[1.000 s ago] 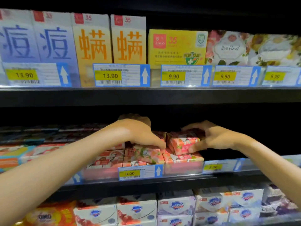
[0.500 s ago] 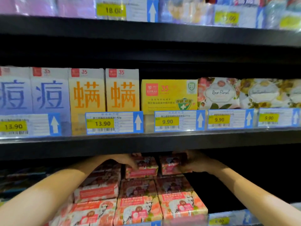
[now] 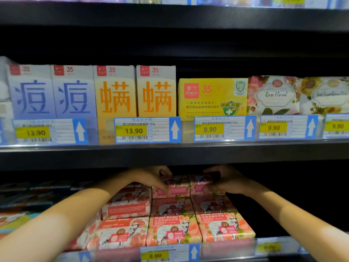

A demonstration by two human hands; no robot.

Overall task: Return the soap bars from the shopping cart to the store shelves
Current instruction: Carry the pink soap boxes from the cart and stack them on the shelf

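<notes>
Pink and orange goat soap bars point(image 3: 173, 228) lie in rows on the lower shelf point(image 3: 283, 248), behind the 8.00 price tag. Both my arms reach deep under the shelf above. My left hand point(image 3: 151, 178) grips a pink soap bar point(image 3: 173, 188) standing on the back of the stack. My right hand point(image 3: 226, 181) holds a second pink bar point(image 3: 200, 184) right beside it. The two bars touch each other. The fingertips of both hands are partly hidden in the shadow.
The black shelf above point(image 3: 170, 156) hangs low over my hands and carries boxed soaps point(image 3: 115, 93) with price tags. Dark open space lies to the right of the goat soap stack point(image 3: 273, 214). Blurred packs lie at the far left point(image 3: 28, 195).
The view tilted upward, so the lower shelf dropped in frame. Both hands pushed the two pink bars from the front of the stack to the back, deeper under the upper shelf.
</notes>
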